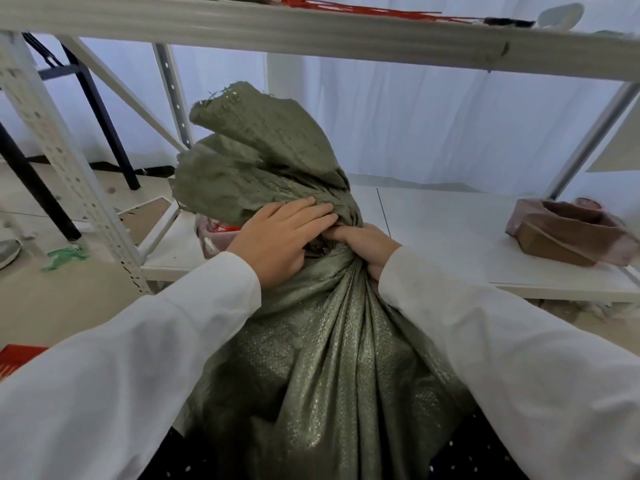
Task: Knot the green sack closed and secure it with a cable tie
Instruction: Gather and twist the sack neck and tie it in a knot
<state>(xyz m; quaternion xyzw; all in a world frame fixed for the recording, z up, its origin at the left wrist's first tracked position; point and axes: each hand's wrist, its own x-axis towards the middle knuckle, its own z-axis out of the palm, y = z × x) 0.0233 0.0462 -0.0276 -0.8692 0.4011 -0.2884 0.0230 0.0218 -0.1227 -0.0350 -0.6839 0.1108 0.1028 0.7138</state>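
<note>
Green woven plastic is filling the head view: the green sack [322,358] is standing upright right in front of the person, between both sleeves, its long axis running up toward the shelf beam [311,32]. The right hand [367,249] is wrapping tight around the gathered neck, fist closed on it. The left hand [284,237] is lying flatter, fingers pressing the bunched fabric just above that grip, touching the right hand. Above both, the loose mouth [256,157] is flopping up and leftward, frayed, stiff and crinkly. That free tail is sitting nearer the left hand, so I'd judge that hand is making the loop. No cable tie is showing that I can pick out. A brown cardboard box [568,233] is waiting on the lower shelf board [450,237], well right.
</note>
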